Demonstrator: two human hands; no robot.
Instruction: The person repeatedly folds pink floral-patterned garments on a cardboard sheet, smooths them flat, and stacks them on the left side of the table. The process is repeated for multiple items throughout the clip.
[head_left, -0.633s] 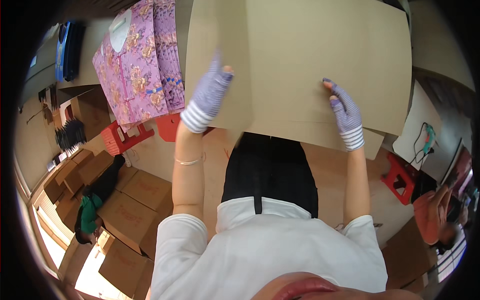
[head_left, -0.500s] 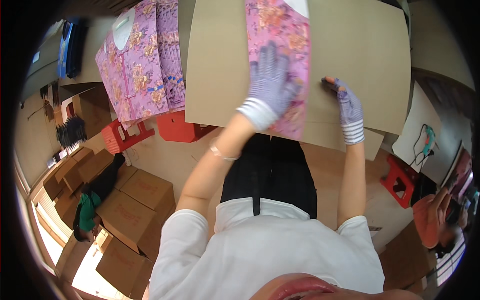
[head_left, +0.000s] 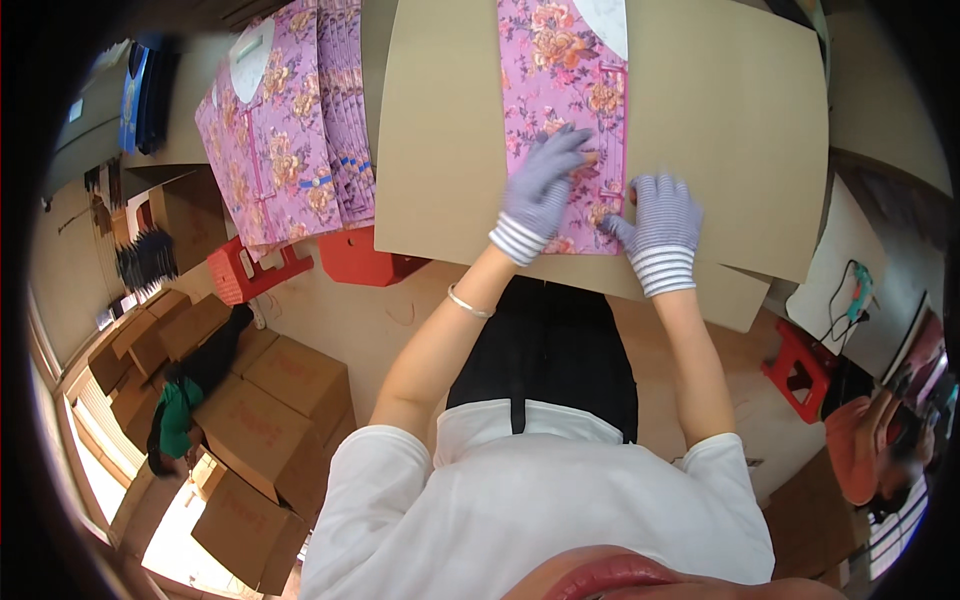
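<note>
A folded pink-purple floral garment (head_left: pixel 562 90) lies lengthwise on a large tan cardboard sheet (head_left: pixel 735 120). Pink trim runs down its right edge, and white shows at its neck. My left hand (head_left: pixel 545 185), in a striped lavender glove with bare fingertips, rests over its lower left part with fingers extended and slightly blurred. On the other side, my right hand (head_left: pixel 662 225), gloved alike, lies on the cardboard beside the lower right edge. Its fingers are stretched out and its thumb reaches to the garment's edge.
To the left stands a stack of folded floral garments (head_left: pixel 285 130). Red stools (head_left: pixel 365 257) sit under the work surface. Cardboard boxes (head_left: pixel 245 435) and a person in green (head_left: pixel 178 420) are at lower left; another person in orange (head_left: pixel 855 450) is at right.
My left hand has lifted its fingers from the garment and turned rightward. My right hand has moved left to the garment's edge. The garment's lower end now lies straight and further from me.
</note>
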